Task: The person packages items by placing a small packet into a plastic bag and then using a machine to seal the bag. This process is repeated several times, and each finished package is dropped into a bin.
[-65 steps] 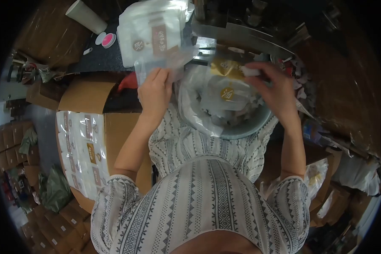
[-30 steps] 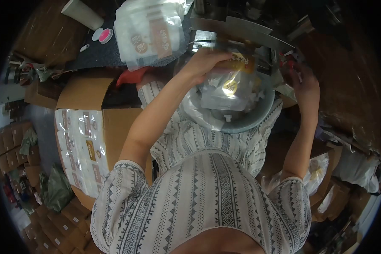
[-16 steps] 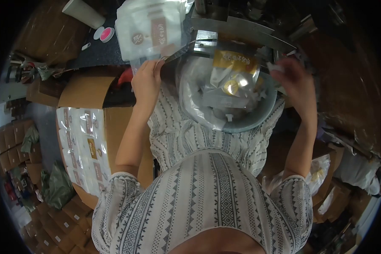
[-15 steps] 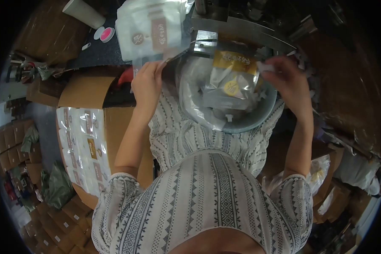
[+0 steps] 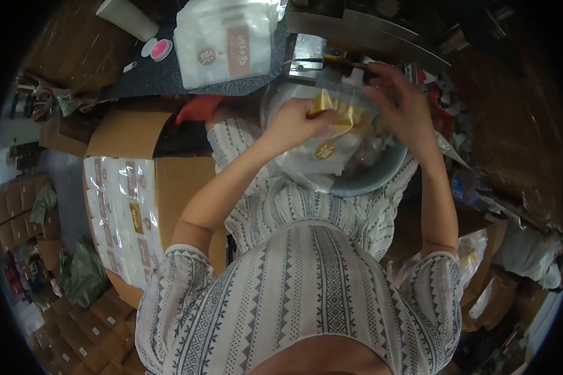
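Observation:
My left hand [image 5: 296, 127] is closed on a clear pouch [image 5: 341, 122] with a gold label, thumb across its front. The pouch is tilted over a round grey-blue basin [image 5: 370, 186], which sits between my knees. At the pouch's upper edge is a small white plastic piece [image 5: 355, 77]. Close to its right side is my right hand [image 5: 399, 103], its fingers curved and smeared by motion; I cannot tell whether they grip the piece. Clear plastic film and small white pieces show in the basin, partly hidden by the pouch and my hands.
A stack of printed pouches [image 5: 225, 53] lies on a dark mat [image 5: 131, 84] at the upper left, near a small pink-filled tub [image 5: 161, 50] and a white cup [image 5: 127, 19]. An open carton [image 5: 184, 187] of packed pouches [image 5: 122, 212] stands left. Metal machinery [image 5: 369, 28] borders the basin's far side.
My left hand has moved right from the pouch stack to the gold-labelled pouch above the basin. My right hand has shifted slightly up and left, toward the pouch's upper edge.

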The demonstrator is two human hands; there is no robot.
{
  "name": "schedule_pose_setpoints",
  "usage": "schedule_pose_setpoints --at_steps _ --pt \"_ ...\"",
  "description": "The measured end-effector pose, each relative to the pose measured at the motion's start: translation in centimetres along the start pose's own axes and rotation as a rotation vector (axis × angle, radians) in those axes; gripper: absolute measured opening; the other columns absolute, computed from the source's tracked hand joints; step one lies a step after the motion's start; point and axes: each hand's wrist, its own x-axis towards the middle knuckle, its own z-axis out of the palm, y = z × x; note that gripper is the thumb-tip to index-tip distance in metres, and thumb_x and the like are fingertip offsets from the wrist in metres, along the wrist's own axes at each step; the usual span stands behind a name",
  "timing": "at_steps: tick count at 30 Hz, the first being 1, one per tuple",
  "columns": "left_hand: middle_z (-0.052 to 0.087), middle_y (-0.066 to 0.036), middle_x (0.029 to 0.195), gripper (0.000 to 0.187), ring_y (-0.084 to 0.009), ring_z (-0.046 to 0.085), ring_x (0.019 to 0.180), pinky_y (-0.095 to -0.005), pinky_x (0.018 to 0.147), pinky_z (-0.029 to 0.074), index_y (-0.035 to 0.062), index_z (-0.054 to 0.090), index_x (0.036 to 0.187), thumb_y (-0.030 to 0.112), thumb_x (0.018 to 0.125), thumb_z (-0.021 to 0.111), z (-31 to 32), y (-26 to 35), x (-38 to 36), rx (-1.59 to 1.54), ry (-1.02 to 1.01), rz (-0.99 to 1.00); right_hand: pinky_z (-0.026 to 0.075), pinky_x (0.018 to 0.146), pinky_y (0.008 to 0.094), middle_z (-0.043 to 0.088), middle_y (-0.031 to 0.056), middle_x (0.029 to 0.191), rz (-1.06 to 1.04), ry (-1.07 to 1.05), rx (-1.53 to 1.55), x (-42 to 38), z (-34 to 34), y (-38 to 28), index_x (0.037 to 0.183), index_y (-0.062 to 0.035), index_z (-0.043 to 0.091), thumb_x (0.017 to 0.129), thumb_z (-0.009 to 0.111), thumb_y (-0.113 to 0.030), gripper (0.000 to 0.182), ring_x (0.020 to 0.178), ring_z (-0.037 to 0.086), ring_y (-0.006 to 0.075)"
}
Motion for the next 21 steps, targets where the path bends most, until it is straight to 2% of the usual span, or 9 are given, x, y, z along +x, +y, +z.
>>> schedule_pose_setpoints --at_steps 4,6,7,9,13,14,16,18,21 --pt "0.067 -0.009 0.082 0.027 -0.0131 0.065 0.07 -0.025 0.065 0.054 -0.0043 0.066 0.096 0.021 0.086 0.069 0.3 0.6 4.3 -0.445 -0.022 -0.133 0.05 0.075 0.0312 0.066 0.0094 0.094 0.005 0.058 -0.211 -1.3 -3.5 -0.1 0.115 -0.0053 0.061 0.088 0.065 -0.017 0.03 0.088 0.064 0.0171" --pt "0.067 -0.008 0.082 0.028 -0.0131 0.065 0.068 -0.0241 0.065 0.054 -0.0045 0.066 0.097 0.021 0.086 0.069 0.3 0.8 4.7 -0.531 0.011 -0.173 0.051 0.079 0.0381 0.067 0.0135 0.101 0.241 -0.014 -0.394 -1.9 -5.4 0.1 0.119 -0.0097 0.058 0.087 0.064 -0.024 0.035 0.094 0.064 0.0316" --pt "0.067 -0.009 0.082 0.029 -0.0138 0.065 0.068 -0.0252 0.065 0.054 -0.0047 0.066 0.098 0.022 0.087 0.069 0.2 0.9 4.7 -0.498 -0.009 -0.188 0.051 0.079 0.0381 0.067 0.0135 0.101 0.242 -0.014 -0.393 -1.9 -6.1 1.5 0.119 -0.0097 0.058 0.087 0.064 -0.024 0.035 0.094 0.064 0.0316" --pt "0.068 -0.009 0.083 0.029 -0.0145 0.064 0.068 -0.0262 0.065 0.054 -0.005 0.065 0.098 0.022 0.087 0.068 -0.3 0.6 4.2 -0.465 -0.026 -0.211 0.052 0.078 0.04 0.067 0.0161 0.099 0.191 0.18 -0.997 -2.0 -6.8 5.8 0.115 -0.0077 0.057 0.089 0.058 -0.022 0.03 0.092 0.064 0.0365" --pt "0.063 -0.02 0.112 0.051 -0.0282 0.064 0.095 -0.0369 0.078 0.052 -0.0035 0.059 0.117 0.034 0.085 0.069 -5.2 -1.9 3.8 0.178 0.567 0.377 0.053 0.075 0.045 0.066 0.0203 0.094 0.277 0.01 -1.091 -2.5 -7.6 10.3 0.111 -0.0066 0.057 0.089 0.056 -0.019 0.026 0.087 0.064 0.0409" --pt "0.063 -0.02 0.112 0.051 -0.0282 0.064 0.095 -0.0369 0.078 0.052 -0.0035 0.059 0.117 0.034 0.085 0.069 -6.5 -3.5 3.0 0.18 0.562 0.37 0.053 0.073 0.0458 0.066 0.0217 0.092 0.303 0.021 -0.945 -2.6 -7.4 9.6 0.109 -0.006 0.057 0.087 0.057 -0.018 0.025 0.085 0.064 0.0414" --pt "0.055 -0.02 0.124 0.058 -0.0303 0.053 0.114 -0.0415 0.094 0.043 0.0019 0.052 0.127 0.034 0.082 0.07 -8.0 -6.4 2.3 1.454 0.857 0.337 0.053 0.071 0.0465 0.066 0.0231 0.09 0.323 0.045 -0.798 -2.7 -7.5 9.0 0.107 -0.0054 0.057 0.085 0.058 -0.017 0.024 0.083 0.064 0.0419" --pt "0.053 -0.016 0.126 0.056 -0.0327 0.045 0.121 -0.0484 0.1 0.034 0.0044 0.048 0.129 0.026 0.082 0.07 -7.8 -7.3 0.7 1.35 0.778 0.41 0.052 0.07 0.0459 0.066 0.0228 0.092 0.313 0.053 -0.718 -2.5 -7.4 8.9 0.103 -0.0046 0.059 0.085 0.059 -0.017 0.022 0.086 0.063 0.0416" --pt "0.061 -0.012 0.106 0.034 -0.0327 0.056 0.105 -0.0455 0.086 0.044 0.0046 0.058 0.113 0.018 0.083 0.068 -8.5 -6.5 -1.9 1.166 0.668 0.401 0.053 0.068 0.041 0.067 0.0202 0.091 0.383 0.077 -0.922 -2.6 -6.9 3.7 0.1 -0.0041 0.062 0.084 0.062 -0.016 0.02 0.082 0.065 0.0377"
